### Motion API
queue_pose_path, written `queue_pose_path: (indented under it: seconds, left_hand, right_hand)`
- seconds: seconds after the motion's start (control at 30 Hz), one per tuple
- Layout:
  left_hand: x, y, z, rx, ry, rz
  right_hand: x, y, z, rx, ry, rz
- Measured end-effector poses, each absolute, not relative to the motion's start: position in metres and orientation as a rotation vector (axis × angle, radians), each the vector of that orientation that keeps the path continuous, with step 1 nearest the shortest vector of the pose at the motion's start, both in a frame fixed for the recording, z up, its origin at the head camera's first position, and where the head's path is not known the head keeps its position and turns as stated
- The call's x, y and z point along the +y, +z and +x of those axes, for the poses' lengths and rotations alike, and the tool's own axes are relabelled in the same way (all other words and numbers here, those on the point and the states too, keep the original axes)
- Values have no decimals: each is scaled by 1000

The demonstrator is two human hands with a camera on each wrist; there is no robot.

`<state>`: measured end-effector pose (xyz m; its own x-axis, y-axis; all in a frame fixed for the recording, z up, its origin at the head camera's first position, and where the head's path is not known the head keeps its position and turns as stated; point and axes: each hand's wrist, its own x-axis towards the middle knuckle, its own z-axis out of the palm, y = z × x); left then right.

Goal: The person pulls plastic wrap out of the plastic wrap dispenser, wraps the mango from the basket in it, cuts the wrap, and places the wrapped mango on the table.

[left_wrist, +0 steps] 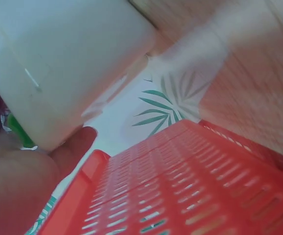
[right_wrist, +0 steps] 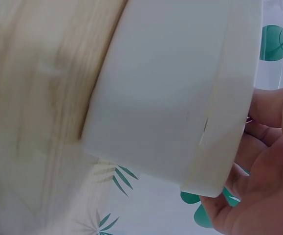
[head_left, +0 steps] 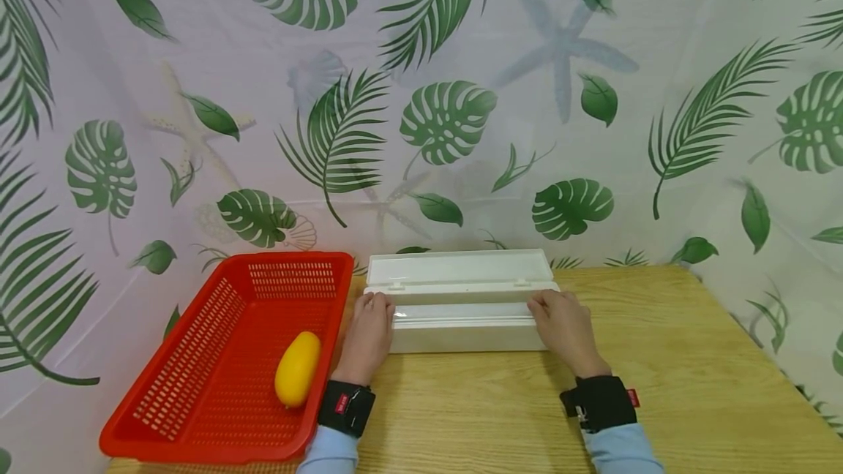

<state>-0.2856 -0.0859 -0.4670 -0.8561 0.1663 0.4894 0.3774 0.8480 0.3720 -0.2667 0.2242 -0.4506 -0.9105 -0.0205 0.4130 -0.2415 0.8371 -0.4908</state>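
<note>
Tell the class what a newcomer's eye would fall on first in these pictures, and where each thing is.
Probably the bright red basket at the left of the table, with a yellow fruit lying near its right wall. Next, likely, the long white box to its right, its lid raised at the back, with the left hand and right hand at its two ends.

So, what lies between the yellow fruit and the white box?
In the head view, going from the yellow fruit to the white box, the red basket's wall comes first, then the left hand.
</note>
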Motion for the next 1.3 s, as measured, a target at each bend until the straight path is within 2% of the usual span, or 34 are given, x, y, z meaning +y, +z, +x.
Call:
queue_pose_path:
  seconds: [0.33, 1.3]
  left_hand:
    - [-87, -469, -288, -2522, -496, -416]
    - [-89, -465, -285, -2491, -601, -416]
  right_hand:
    - [224, -455, -265, -2573, 839, 205]
    - [225, -458, -267, -2549, 862, 202]
